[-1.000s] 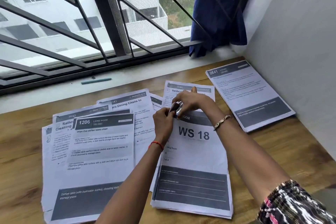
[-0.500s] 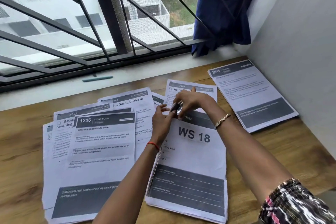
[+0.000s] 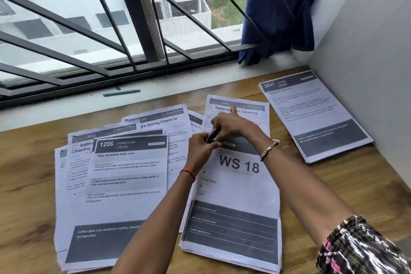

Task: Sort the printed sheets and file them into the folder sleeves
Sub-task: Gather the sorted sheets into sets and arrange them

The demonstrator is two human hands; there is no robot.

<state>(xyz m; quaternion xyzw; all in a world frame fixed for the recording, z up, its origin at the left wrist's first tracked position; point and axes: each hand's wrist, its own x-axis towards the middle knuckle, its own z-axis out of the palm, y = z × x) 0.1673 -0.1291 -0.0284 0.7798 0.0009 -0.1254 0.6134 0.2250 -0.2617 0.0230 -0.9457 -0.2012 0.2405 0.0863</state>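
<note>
Printed sheets lie spread on the wooden table [image 3: 333, 184]. A stack topped by the "WS 18" sheet [image 3: 238, 187] lies in the middle. At its top-left corner both hands meet on a small shiny dark clip-like object [image 3: 213, 135]. My left hand [image 3: 200, 150] pinches it from below. My right hand [image 3: 232, 125] grips it from above with the index finger pointing away. To the left lies the "1206 Living Room" sheet [image 3: 126, 176] on other pages. No folder shows.
A "2641" stack [image 3: 311, 115] lies at the right by the grey wall [image 3: 367, 62]. A "Bedside Table Cleaning" sheet [image 3: 251, 110] lies behind my hands. A teal pen [image 3: 121, 93] rests on the window sill, and blue cloth [image 3: 278, 11] hangs at the barred window.
Both hands stay on the small object at the stack's top-left corner. The lower end of the "WS 18" stack has swung slightly left. The view has shifted a little.
</note>
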